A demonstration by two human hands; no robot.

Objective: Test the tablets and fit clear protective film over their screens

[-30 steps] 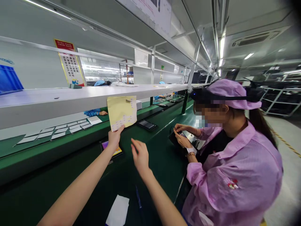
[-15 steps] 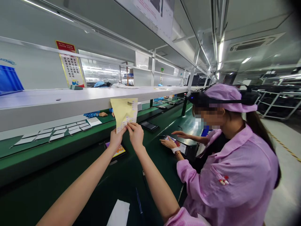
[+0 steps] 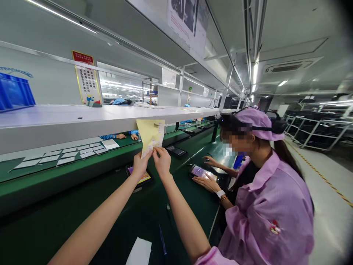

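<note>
Left hand [image 3: 141, 164] and right hand [image 3: 162, 162], fingers pinched closed on the lower edge of the yellow sheet [image 3: 150, 133], hold it upright before the white shelf [image 3: 82, 121], apparently for reading its labels.

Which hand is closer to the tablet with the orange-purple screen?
Left. Both pinch the yellow sheet; the left hand is over the tablet, the right hand farther right.

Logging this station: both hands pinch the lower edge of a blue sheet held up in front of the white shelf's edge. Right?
No: the sheet is yellow, not blue, as the head view shows. The left hand and right hand do pinch its lower edge, in front of the white shelf edge.
</note>
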